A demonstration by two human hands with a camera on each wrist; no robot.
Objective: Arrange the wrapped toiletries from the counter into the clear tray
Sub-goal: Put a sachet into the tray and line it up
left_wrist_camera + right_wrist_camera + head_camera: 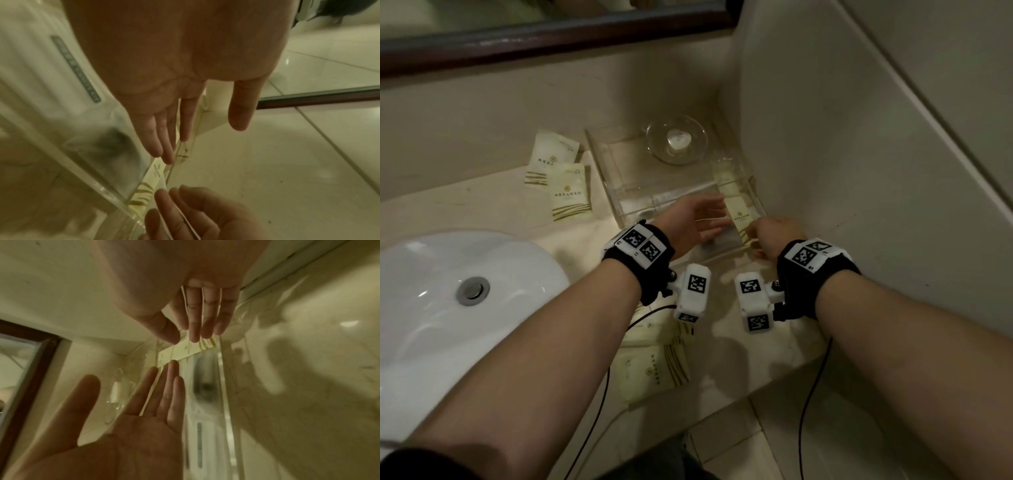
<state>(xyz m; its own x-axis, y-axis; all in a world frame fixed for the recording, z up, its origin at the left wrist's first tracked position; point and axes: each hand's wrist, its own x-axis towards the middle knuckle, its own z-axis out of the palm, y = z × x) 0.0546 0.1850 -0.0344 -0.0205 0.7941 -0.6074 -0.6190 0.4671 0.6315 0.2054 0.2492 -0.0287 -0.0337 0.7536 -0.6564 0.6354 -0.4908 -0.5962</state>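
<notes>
At the back right corner of the table [482,202], beside the wall, sits the clear tray [602,161], with a long wrapped packet [740,214] laid along its right side. Left hand [697,222] reaches into the tray with fingers [164,146] straight and released, holding nothing, tips just beside the packet. Right hand [774,233] hovers at the packet's near end; in both wrist views its fingers [205,321] look extended and relaxed, gripping nothing, tips close to or touching the wrapper — cannot tell which. Also in the tray: a flatter white sachet with a grey strip [74,68] lying on the floor of it, and a small glass dish [677,138] at the far side holding something round and white.

Left of the tray, 2 cream sachets [566,192] overlapping on the table. Near the front edge, under the left wrist, more sachets [654,370] in a loose pile. White sink [448,308] further left.

Judged by look: thin, light, soft wrappers, probably slick film, likely to slide or buckle under a push. Best taken by a pinch across the short edge or middle, then laid flat and nudged square against the tray wall. Tray walls and dish likely rigid and breakable, so gentle contact advised. Task partly done, with several sachets yet to go in.
</notes>
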